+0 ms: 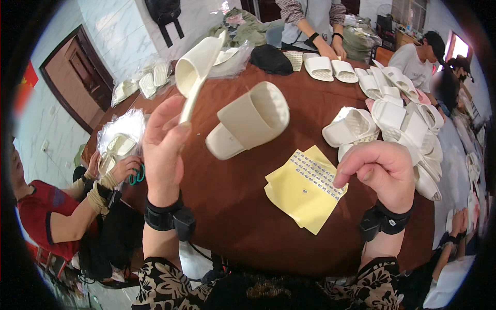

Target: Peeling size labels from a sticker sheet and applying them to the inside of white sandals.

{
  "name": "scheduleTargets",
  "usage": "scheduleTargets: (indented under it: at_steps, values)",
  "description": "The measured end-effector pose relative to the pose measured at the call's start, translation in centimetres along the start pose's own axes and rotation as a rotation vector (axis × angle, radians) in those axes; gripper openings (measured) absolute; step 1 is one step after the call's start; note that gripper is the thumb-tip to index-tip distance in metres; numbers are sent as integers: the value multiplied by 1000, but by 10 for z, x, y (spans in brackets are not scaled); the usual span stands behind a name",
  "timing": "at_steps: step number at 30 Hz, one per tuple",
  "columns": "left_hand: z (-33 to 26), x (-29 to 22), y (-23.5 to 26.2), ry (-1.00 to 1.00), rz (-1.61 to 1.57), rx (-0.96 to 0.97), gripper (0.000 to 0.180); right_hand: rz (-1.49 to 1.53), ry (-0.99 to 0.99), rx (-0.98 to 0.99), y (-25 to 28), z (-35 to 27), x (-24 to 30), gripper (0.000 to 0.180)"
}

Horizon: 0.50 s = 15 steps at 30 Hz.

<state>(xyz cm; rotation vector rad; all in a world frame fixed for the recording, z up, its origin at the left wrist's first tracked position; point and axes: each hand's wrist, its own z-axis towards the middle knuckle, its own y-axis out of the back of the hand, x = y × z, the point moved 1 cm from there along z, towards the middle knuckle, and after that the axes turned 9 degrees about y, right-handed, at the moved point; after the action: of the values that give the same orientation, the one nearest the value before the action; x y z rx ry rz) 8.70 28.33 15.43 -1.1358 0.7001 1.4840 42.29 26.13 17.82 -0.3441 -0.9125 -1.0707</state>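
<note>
My left hand (164,147) is raised on the left side of the table, fingers closed round the sole end of a cream slide slipper (195,70) that stands tilted up. A second cream slipper (248,121) lies on the brown cloth between my hands. Yellow sticker sheets (305,194) with rows of small round printed labels lie stacked in front of me. My right hand (380,168) is curled at the sheets' right edge, its index fingertip at the labels and the thumb bent in. Whether a sticker is between those fingers is hidden.
A pile of cream slippers (408,119) covers the table's right side. Bagged slippers (150,80) lie at the far left, beside a black cap (271,59). At left, a co-worker handles a slipper in plastic (124,134), with teal scissors (137,174). Another person's hands (330,50) work across the table.
</note>
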Motion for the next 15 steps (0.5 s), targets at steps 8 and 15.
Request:
scheduleTargets:
  at_steps: [8,15]
  values:
    - [-27,-16,-18,47,-181,120,49,-77,-25,-12,-11,1,-7,18]
    - [-42,-26,-19,58,-161,185,46,-55,-110,2,-19,7,-16,18]
